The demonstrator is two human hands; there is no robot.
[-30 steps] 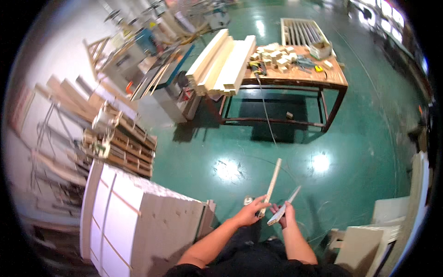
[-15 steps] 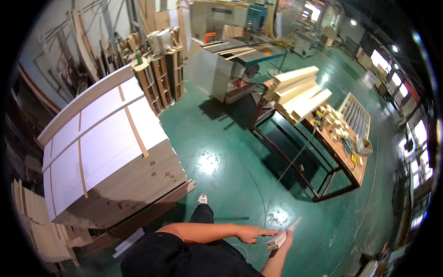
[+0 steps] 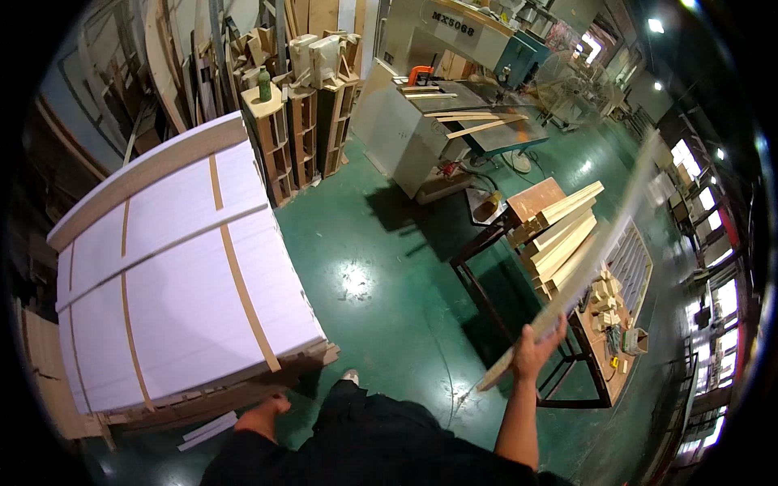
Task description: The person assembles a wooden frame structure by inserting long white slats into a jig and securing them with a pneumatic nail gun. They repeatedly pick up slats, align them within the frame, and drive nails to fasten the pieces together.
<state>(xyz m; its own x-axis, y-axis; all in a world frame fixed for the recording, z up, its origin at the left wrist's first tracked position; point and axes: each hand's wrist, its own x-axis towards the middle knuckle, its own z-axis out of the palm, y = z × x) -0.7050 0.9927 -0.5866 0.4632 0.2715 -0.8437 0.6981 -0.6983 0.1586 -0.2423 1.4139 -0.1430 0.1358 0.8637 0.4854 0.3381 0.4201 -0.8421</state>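
Right hand [image 3: 535, 348] grips a long pale strip [image 3: 593, 263] that slants up and away in front of the worktop [image 3: 541, 194]; left hand [image 3: 270, 407] has moved off beside the white-topped stack [image 3: 178, 324], grip unclear, leaving one hand carrying.

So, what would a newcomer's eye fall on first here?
Probably the big white-topped stack, crossed by brown bands, filling the left side. Then the long wooden strip that the right hand holds at a slant, right of centre. Behind it, pale timber beams lie on a table.
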